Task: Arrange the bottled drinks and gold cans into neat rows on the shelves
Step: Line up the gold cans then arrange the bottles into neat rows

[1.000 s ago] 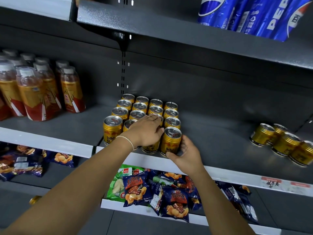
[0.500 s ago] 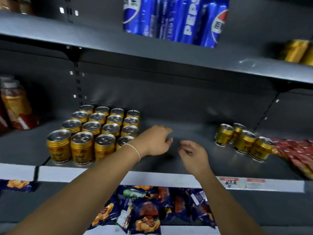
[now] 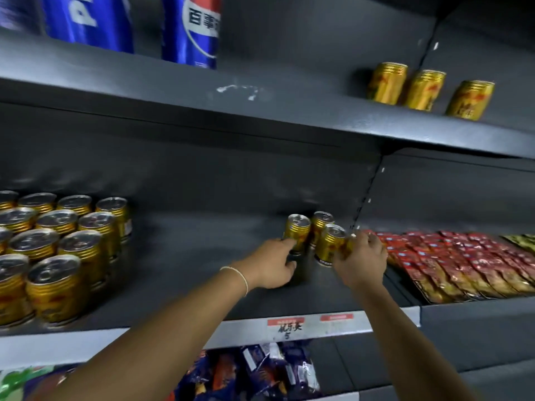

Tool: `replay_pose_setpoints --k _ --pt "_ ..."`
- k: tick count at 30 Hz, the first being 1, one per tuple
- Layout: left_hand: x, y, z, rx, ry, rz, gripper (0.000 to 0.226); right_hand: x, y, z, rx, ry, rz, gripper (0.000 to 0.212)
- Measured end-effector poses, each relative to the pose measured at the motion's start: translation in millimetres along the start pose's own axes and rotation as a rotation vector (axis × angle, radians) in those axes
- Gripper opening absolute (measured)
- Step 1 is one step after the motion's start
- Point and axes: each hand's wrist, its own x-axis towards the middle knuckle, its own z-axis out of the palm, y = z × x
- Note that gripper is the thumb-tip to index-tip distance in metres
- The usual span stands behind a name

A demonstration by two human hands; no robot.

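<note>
A neat block of gold cans (image 3: 58, 256) stands at the left of the middle shelf (image 3: 202, 285). Further right on that shelf is a small loose group of gold cans. My left hand (image 3: 275, 264) grips the lower part of the leftmost can (image 3: 298, 231) of this group. My right hand (image 3: 362, 256) curls round the rightmost can (image 3: 346, 247), which is mostly hidden by its fingers. Two more cans (image 3: 328, 244) stand between and behind the hands. Three gold cans (image 3: 428, 88) stand spaced apart on the upper shelf at the right.
Blue cola bottles (image 3: 188, 30) stand on the upper shelf at the left. Red snack packets (image 3: 463, 261) fill the shelf section right of the divider. Snack bags (image 3: 260, 371) lie on the shelf below. A price label (image 3: 286, 325) is on the shelf's front edge.
The view has swung right. Both hands left the block of cans, crossed the bare shelf and now hold cans in the small group on the right.
</note>
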Motion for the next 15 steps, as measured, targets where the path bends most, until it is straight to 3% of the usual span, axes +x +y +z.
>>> replay_pose_setpoints --k 4,9,15 --pt "16 16 16 -0.032 -0.012 0.011 0.046 21 21 2 0.147 -0.113 0.049 0.072" --pt "31 24 28 -0.014 -0.022 0.033 0.051 26 36 2 0.256 -0.04 0.053 0.061" --pt "37 26 28 -0.073 -0.03 0.04 0.061 5 28 -13 0.344 -0.015 -0.112 0.055"
